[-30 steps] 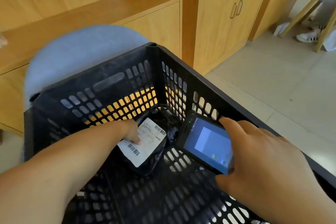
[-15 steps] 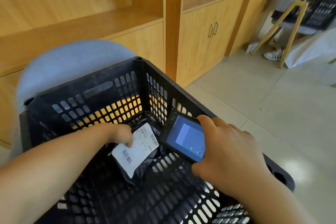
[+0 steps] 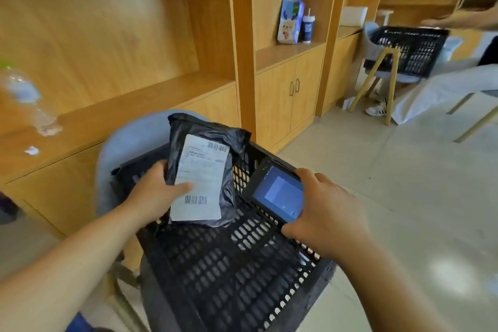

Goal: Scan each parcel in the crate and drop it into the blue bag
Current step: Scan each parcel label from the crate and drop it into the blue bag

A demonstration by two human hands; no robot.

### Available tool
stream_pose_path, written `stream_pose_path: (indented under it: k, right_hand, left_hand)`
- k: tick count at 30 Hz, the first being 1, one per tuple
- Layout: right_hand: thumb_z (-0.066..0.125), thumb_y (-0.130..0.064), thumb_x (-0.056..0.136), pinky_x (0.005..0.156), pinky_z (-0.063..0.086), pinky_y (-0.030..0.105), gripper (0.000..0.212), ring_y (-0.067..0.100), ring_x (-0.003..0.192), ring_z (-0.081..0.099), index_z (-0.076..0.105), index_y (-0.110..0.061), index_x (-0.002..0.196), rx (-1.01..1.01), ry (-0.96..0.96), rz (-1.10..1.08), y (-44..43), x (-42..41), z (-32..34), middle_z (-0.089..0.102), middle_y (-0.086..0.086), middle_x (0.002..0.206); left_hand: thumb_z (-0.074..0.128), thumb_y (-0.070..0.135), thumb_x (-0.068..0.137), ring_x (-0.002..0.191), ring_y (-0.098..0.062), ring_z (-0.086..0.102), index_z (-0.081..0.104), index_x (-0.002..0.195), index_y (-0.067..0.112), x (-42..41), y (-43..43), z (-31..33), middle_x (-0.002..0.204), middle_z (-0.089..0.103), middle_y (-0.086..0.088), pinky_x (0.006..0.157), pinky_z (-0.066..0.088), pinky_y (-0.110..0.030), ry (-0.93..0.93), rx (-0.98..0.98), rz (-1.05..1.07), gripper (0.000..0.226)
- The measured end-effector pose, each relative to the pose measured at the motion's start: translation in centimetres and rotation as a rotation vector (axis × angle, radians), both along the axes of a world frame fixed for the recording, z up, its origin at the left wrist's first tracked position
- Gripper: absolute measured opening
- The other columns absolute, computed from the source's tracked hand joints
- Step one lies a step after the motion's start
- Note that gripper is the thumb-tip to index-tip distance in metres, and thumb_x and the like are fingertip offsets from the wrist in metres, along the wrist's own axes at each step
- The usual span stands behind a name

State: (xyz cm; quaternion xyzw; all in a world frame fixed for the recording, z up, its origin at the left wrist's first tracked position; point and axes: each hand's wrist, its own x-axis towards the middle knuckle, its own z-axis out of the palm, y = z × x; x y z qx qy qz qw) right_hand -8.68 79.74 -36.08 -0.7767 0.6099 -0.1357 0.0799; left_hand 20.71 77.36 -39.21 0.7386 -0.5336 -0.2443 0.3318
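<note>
The near corner of the crate (image 3: 237,272) runs out of the bottom of the view, and its far left wall is mostly hidden behind the left hand (image 3: 153,197) and the parcel (image 3: 204,167). No blue bag can be made out; only a scrap of blue shows at the bottom edge, too little to identify. The print on the parcel's label (image 3: 199,178) is too blurred to read, though barcodes show at its top and bottom. The crate sits on a chair (image 3: 129,140) with a pale grey back, in front of a wooden shelf unit (image 3: 167,43). A blurred plastic bottle (image 3: 27,100) stands on the counter at left; a paper gift bag (image 3: 289,21) and a cup (image 3: 307,25) sit in a shelf bay. At far right a second crate (image 3: 412,48) rests on another chair, with another person's arm above it, cut off by the frame. The left hand is closed on the parcel's left edge, thumb pressed across the label, holding the black bag upright above the crate's far end. The right hand (image 3: 326,213) grips a scanner (image 3: 277,194), fingers wrapped over its right side, screen lit and facing up, just right of the parcel, apart from it.
</note>
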Motion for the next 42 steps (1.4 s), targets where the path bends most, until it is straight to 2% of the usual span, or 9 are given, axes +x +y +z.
stream_pose_path:
  k: [2, 5, 9, 14, 19, 27, 32, 35, 42]
  right_hand:
    - [0.067, -0.046, 0.061, 0.056, 0.041, 0.028, 0.079, 0.017, 0.077, 0.05, 0.031, -0.027, 0.129, -0.026, -0.04, -0.002, 1.6, -0.1, 0.4, 0.048, -0.007, 0.094]
    - [0.067, -0.051, 0.058, 0.058, 0.04, 0.029, 0.09, 0.02, 0.087, 0.055, 0.026, -0.03, 0.135, -0.059, -0.081, 0.025, 4.1, 0.1, 1.1, 0.051, -0.006, 0.108]
    - [0.069, -0.053, 0.055, 0.063, 0.045, 0.029, 0.095, 0.017, 0.089, 0.055, 0.026, -0.031, 0.138, -0.086, -0.099, 0.094, 7.0, 0.7, 2.0, 0.051, -0.007, 0.113]
    - [0.067, -0.057, 0.052, 0.072, 0.052, 0.038, 0.096, 0.017, 0.095, 0.054, 0.026, -0.032, 0.135, -0.063, -0.104, 0.188, 9.6, 1.5, 3.4, 0.05, -0.008, 0.115]
    - [0.066, -0.057, 0.052, 0.065, 0.049, 0.032, 0.092, 0.015, 0.088, 0.052, 0.029, -0.032, 0.132, -0.073, -0.072, 0.254, 10.9, 2.0, 4.2, 0.049, -0.009, 0.105]
    - [0.069, -0.054, 0.054, 0.068, 0.046, 0.031, 0.094, 0.016, 0.092, 0.054, 0.027, -0.031, 0.135, -0.069, -0.068, 0.29, 11.7, 2.4, 4.1, 0.05, -0.007, 0.114]
    - [0.072, -0.053, 0.055, 0.059, 0.038, 0.026, 0.094, 0.013, 0.088, 0.049, 0.028, -0.031, 0.135, -0.104, -0.105, 0.327, 12.2, 3.2, 3.6, 0.049, -0.009, 0.115]
    - [0.075, -0.051, 0.054, 0.059, 0.041, 0.027, 0.09, 0.012, 0.086, 0.049, 0.031, -0.033, 0.13, -0.093, -0.137, 0.404, 12.7, 4.4, 3.1, 0.049, -0.011, 0.11]
    - [0.077, -0.051, 0.055, 0.06, 0.047, 0.031, 0.086, 0.014, 0.084, 0.05, 0.031, -0.034, 0.126, -0.047, -0.084, 0.53, 13.9, 8.2, 1.7, 0.05, -0.009, 0.107]
  left_hand:
    - [0.076, 0.027, 0.081, 0.09, -0.008, 0.06, 0.052, 0.119, 0.021, -0.1, 2.8, 1.4, 0.113, 0.062, 0.007, 0.074, 0.051, -0.031, 0.082, -0.111, 0.032, 0.045]
    - [0.075, 0.022, 0.082, 0.088, -0.005, 0.059, 0.053, 0.118, 0.021, -0.3, 7.0, 2.8, 0.107, 0.062, 0.011, 0.071, 0.048, -0.025, 0.133, -0.216, 0.084, 0.043]
    - [0.075, 0.017, 0.082, 0.099, -0.015, 0.062, 0.052, 0.122, 0.02, -0.5, 11.7, 3.3, 0.111, 0.065, 0.005, 0.086, 0.051, -0.04, 0.184, -0.283, 0.142, 0.047]
    - [0.073, 0.02, 0.084, 0.082, 0.013, 0.054, 0.046, 0.115, 0.034, -0.4, 16.3, 2.9, 0.097, 0.058, 0.026, 0.062, 0.042, -0.014, 0.178, -0.332, 0.212, 0.043]
    - [0.071, 0.023, 0.085, 0.092, -0.003, 0.061, 0.049, 0.128, 0.022, 0.6, 19.1, 2.7, 0.112, 0.063, 0.01, 0.071, 0.049, -0.026, 0.168, -0.317, 0.294, 0.049]
    - [0.073, 0.022, 0.083, 0.095, -0.009, 0.063, 0.05, 0.125, 0.022, 1.5, 20.9, 2.2, 0.108, 0.064, 0.01, 0.071, 0.052, -0.028, 0.177, -0.328, 0.361, 0.047]
    - [0.074, 0.022, 0.082, 0.084, 0.0, 0.064, 0.054, 0.11, 0.025, 1.7, 22.7, 2.0, 0.098, 0.067, 0.016, 0.061, 0.048, -0.019, 0.27, -0.363, 0.409, 0.035]
    - [0.076, 0.027, 0.079, 0.078, -0.003, 0.068, 0.061, 0.096, 0.029, 2.0, 25.6, 1.1, 0.085, 0.072, 0.015, 0.061, 0.049, -0.021, 0.339, -0.34, 0.466, 0.023]
    - [0.075, 0.021, 0.079, 0.074, -0.01, 0.071, 0.068, 0.092, 0.024, 3.2, 34.2, -3.4, 0.083, 0.075, 0.01, 0.061, 0.052, -0.027, 0.398, -0.281, 0.665, 0.015]
